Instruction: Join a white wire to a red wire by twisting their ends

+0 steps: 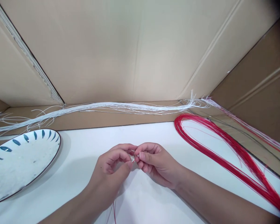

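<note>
My left hand [114, 171] and my right hand [158, 165] meet above the white table, fingertips almost touching. Between them shows a small shiny white piece [133, 159], too small to make out its kind. The left thumb and forefinger pinch it from one side. The right thumb and forefinger are also pressed together right beside it; what lies between them is mostly hidden by the fingers. A red thread [114, 213] and a thin pale one hang below my left hand, their upper ends hidden behind it.
On the left stands an oval plate [58, 146] with blue leaf marks, holding many tiny whitish pieces. A looped bundle of red threads [200, 148] lies at right. White threads [121, 106] stretch along the back, before a cardboard wall [102, 53]. More strands [252, 124] run down the right side.
</note>
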### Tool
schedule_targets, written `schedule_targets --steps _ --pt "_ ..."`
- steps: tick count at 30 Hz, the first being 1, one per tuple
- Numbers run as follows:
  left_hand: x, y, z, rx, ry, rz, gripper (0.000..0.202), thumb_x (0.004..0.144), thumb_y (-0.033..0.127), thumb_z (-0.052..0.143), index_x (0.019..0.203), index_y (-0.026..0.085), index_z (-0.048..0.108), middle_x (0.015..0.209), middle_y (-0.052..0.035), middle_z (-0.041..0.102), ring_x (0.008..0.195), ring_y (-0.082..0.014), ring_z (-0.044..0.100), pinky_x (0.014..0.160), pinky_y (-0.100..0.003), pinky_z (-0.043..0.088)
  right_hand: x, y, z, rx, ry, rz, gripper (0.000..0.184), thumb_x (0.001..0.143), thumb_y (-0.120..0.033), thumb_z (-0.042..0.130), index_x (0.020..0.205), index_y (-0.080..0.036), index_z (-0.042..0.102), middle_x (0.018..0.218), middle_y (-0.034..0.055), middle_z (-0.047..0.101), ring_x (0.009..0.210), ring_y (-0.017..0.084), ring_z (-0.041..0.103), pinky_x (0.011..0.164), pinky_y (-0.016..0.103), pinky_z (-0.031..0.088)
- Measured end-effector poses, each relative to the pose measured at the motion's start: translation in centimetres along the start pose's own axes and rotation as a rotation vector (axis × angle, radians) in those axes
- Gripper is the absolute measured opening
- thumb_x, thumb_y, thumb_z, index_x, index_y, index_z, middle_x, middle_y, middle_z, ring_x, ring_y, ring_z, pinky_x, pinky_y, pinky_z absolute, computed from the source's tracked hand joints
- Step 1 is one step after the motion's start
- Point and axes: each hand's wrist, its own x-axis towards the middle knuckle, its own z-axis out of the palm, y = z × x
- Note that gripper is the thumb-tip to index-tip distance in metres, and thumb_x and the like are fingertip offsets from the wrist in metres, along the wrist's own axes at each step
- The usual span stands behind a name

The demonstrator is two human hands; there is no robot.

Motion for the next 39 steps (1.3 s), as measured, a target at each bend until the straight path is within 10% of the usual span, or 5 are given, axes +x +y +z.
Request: schedule_targets --steps 39 --pt "-0.44 -0.03 0.37 0.085 0.016 0.067 0.017 0.08 0.021 0.062 0.064 0.022 0.065 0.111 -0.0045 0.072 0.102 -0.022 0.068 0.084 -0.031 0.055 -0.59 -0.28 -0.07 -0.038 -0.032 0.003 0.013 0.07 -0.017 0.089 0.073 -0.017 0.076 0.065 -0.0006 0.072 0.054 0.004 0.066 0.056 0.011 0.054"
